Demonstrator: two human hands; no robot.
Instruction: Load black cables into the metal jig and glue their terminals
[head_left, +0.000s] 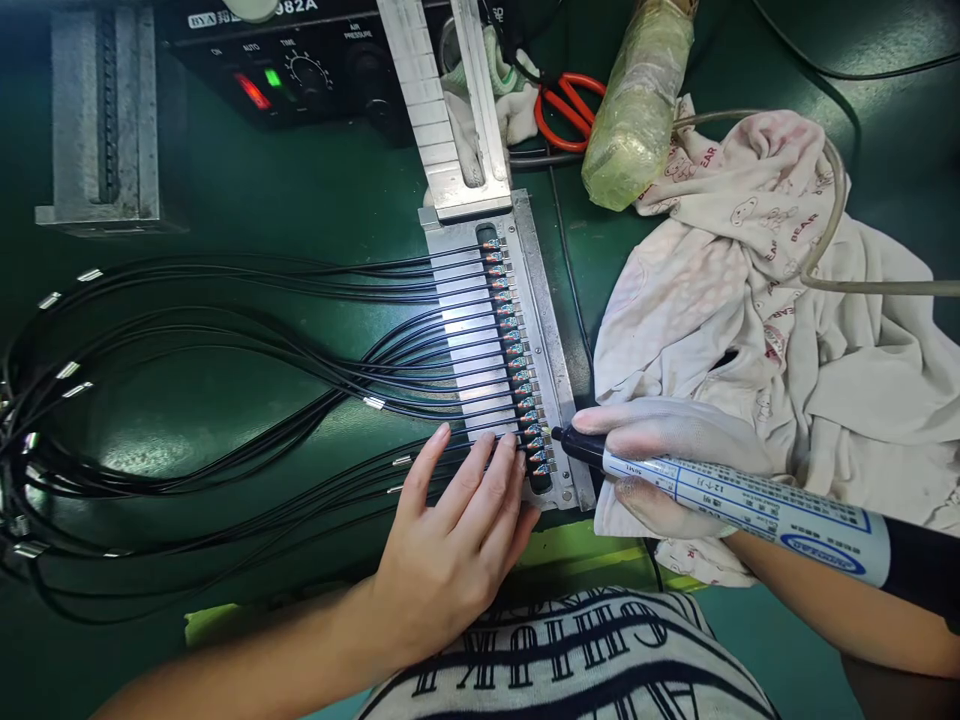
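Note:
My bare left hand (457,540) lies with outstretched fingers over the lower cables, its fingertips touching them at the fixture's near end. In my right hand (675,440), which wears a thin whitish glove, is a labelled 50 ml glue syringe (750,510) with black ends. Its narrow tip meets the row of small connectors (517,363) near the lower end; whether it touches one I cannot tell. Black cables (405,375) run side by side into the metal fixture (555,400), their wired ends lined up in its slot. The fixture's slotted metal cover (450,130) is swung up away from me.
A black dispenser control box (330,75) with red and green lights stands at the back. Another metal fixture (105,120) is at upper left. Orange-handled scissors (570,110), a yellowish wrapped roll (641,100) and a crumpled white cloth (787,330) with a hose lie right.

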